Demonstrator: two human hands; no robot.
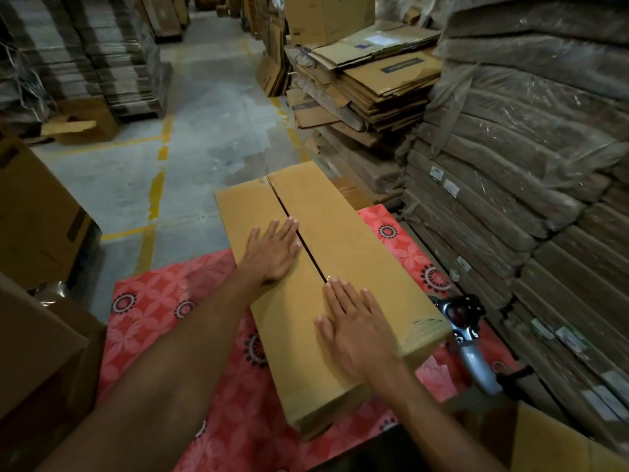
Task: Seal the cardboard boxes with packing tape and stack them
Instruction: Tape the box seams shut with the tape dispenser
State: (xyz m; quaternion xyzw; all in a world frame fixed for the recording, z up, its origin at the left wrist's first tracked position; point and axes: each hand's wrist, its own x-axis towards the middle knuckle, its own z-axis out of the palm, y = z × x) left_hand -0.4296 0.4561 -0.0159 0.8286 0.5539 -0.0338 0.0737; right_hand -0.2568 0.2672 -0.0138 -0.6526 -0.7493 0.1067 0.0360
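Observation:
A long tan cardboard box (343,243) lies on a red patterned mat (163,311), its two top flaps folded down with a dark seam running along the middle. My left hand (272,250) rests flat on the left flap, fingers spread, fingertips at the seam. My right hand (354,325) presses flat on the right flap nearer to me, fingertips touching the seam. Neither hand holds anything. A tape dispenser (466,328) with a grey handle and black head lies on the mat just right of the box.
Wrapped stacks of flat cardboard (531,199) wall off the right side. Loose flattened boxes (371,97) pile up behind. Brown boxes (37,216) stand at my left, another box corner (558,444) at lower right. A concrete aisle with yellow lines (156,195) runs ahead.

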